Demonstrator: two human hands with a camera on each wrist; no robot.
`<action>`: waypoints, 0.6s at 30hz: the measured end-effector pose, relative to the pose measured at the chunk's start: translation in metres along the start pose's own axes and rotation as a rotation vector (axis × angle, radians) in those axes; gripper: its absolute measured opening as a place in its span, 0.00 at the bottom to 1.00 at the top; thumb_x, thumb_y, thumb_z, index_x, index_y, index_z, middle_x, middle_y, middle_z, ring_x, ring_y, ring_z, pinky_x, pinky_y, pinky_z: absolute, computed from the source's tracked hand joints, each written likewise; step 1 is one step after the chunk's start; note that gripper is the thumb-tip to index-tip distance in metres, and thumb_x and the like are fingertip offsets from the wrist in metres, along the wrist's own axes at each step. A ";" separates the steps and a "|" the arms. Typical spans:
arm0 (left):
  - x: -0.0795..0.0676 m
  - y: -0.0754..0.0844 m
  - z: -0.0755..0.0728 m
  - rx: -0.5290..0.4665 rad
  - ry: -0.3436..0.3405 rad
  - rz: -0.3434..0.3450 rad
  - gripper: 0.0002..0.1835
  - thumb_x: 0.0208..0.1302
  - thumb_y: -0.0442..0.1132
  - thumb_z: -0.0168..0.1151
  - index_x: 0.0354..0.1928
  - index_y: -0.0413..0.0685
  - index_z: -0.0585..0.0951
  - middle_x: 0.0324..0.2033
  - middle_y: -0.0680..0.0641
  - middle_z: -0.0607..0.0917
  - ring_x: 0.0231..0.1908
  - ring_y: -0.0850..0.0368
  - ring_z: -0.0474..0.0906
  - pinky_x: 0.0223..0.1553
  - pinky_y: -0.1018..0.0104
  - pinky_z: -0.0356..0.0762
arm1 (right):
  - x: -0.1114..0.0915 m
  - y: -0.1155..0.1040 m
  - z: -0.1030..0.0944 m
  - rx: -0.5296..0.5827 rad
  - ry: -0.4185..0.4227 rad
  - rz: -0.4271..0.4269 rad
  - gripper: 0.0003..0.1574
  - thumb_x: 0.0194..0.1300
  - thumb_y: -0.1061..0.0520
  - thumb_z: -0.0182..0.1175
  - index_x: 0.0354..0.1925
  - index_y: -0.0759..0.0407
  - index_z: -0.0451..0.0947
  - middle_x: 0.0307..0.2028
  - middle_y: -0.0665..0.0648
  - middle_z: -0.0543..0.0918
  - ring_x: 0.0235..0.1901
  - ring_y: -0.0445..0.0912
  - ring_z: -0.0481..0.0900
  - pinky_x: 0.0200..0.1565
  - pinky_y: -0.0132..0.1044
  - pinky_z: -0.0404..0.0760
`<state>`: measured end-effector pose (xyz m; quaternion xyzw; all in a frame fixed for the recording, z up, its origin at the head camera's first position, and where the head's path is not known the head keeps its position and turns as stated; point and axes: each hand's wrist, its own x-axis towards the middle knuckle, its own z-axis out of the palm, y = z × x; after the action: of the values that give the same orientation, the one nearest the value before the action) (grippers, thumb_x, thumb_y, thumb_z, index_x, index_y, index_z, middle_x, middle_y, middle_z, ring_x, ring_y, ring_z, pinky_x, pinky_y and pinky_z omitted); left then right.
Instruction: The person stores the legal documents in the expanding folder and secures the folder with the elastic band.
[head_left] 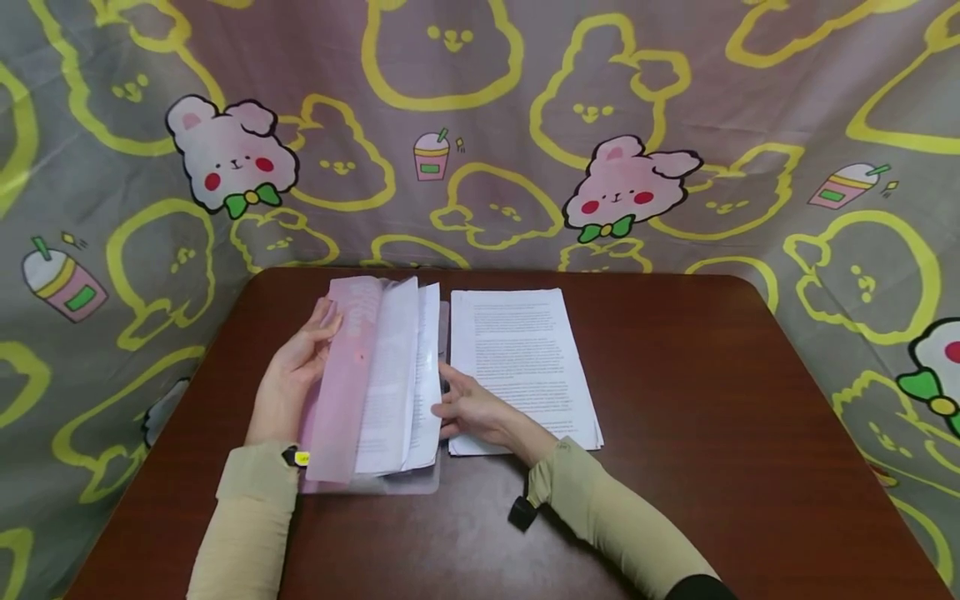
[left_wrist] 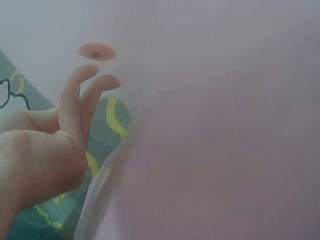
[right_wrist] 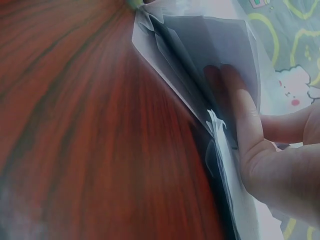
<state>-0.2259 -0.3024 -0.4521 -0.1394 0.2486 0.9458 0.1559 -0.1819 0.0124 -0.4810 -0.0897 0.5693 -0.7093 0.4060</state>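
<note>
So the pink folder [head_left: 341, 400] is lying on the left half of the table [head_left: 675, 417], its front cover [head_left: 333, 450] standing up at a slant instead of lying flat, and both hands are busy with it. The left hand [head_left: 300, 354] is gripping the cover by its outer edge, up toward the far end, I'm guessing because that floppy plastic would be falling shut over the pages [head_left: 390, 387] otherwise. The right hand [head_left: 480, 408] is coming in from the opposite edge and, as far as I can tell, pinching some of the pages, thumb on one side and fingers tucked behind; the right wrist view is showing those fingers sitting in the gap between leaves, which is probably what's holding them apart. Can't tell exactly how many leaves it's holding, or whether they're sitting in clear sleeves, though one is looking pretty shiny. The stack [head_left: 517, 358] of printed sheets is resting flat just right of the folder, text side up, and the right hand is hovering over or touching its near left part, can't say which. I'm figuring it's sitting that close so everything's staying within easy reach.
</note>
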 end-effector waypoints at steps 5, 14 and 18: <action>0.000 -0.001 0.002 0.023 0.003 0.006 0.49 0.83 0.25 0.45 0.89 0.82 0.44 0.87 0.76 0.39 0.43 0.64 0.89 0.41 0.73 0.89 | 0.003 -0.001 0.004 -0.020 0.005 -0.013 0.57 0.77 0.76 0.48 0.91 0.44 0.43 0.56 0.76 0.88 0.37 0.45 0.91 0.44 0.41 0.95; -0.003 -0.004 -0.002 0.023 -0.017 -0.010 0.48 0.85 0.26 0.43 0.88 0.85 0.41 0.87 0.77 0.36 0.43 0.65 0.89 0.41 0.75 0.89 | 0.005 0.002 0.008 -0.013 -0.001 -0.006 0.55 0.79 0.74 0.49 0.91 0.43 0.45 0.46 0.62 0.92 0.37 0.44 0.92 0.49 0.45 0.95; -0.004 -0.004 -0.001 0.037 -0.013 -0.008 0.48 0.85 0.27 0.42 0.88 0.85 0.41 0.87 0.77 0.36 0.43 0.66 0.89 0.42 0.75 0.89 | 0.008 0.004 0.008 -0.007 0.000 -0.004 0.54 0.79 0.74 0.49 0.91 0.43 0.45 0.51 0.69 0.91 0.38 0.44 0.92 0.52 0.48 0.94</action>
<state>-0.2207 -0.3001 -0.4533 -0.1312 0.2643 0.9413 0.1640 -0.1805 0.0005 -0.4846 -0.0921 0.5715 -0.7081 0.4044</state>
